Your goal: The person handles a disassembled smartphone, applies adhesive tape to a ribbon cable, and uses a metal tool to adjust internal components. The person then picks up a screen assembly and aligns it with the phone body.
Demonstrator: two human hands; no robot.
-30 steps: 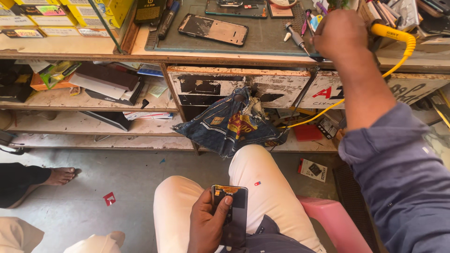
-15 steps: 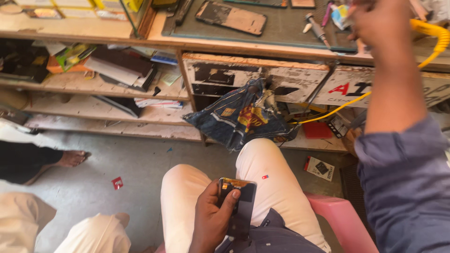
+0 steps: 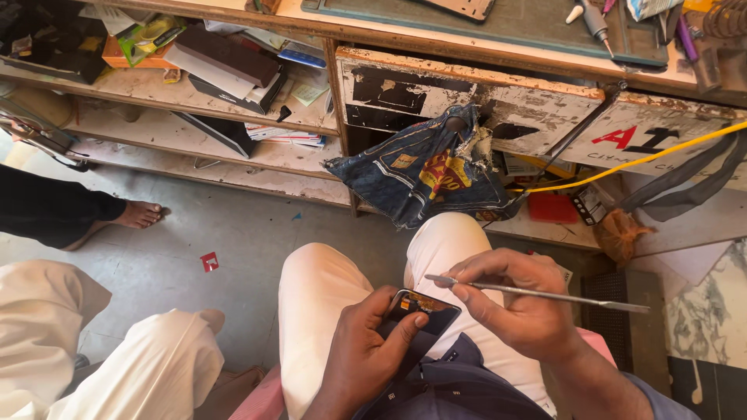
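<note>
I sit with my lap in view, in cream trousers. My left hand (image 3: 366,346) grips a dark phone (image 3: 424,309) with its back off, orange parts showing inside, held over my right thigh. My right hand (image 3: 513,299) holds a thin metal pry tool (image 3: 545,294) level, its flat tip pointing left just above the phone and its long end sticking out to the right. The two hands are close together, almost touching.
A worn wooden workbench (image 3: 467,58) with a green mat and small tools runs along the top. Shelves beneath (image 3: 194,140) hold boxes and papers. A blue denim bag (image 3: 428,171) hangs from a drawer. A yellow cable (image 3: 622,163) crosses right. Another person's legs (image 3: 117,365) and a bare foot (image 3: 140,214) are at left.
My right hand came down from the bench top to my lap, now holding the metal pry tool beside the phone. The camera tilted down. My left hand kept the phone.
</note>
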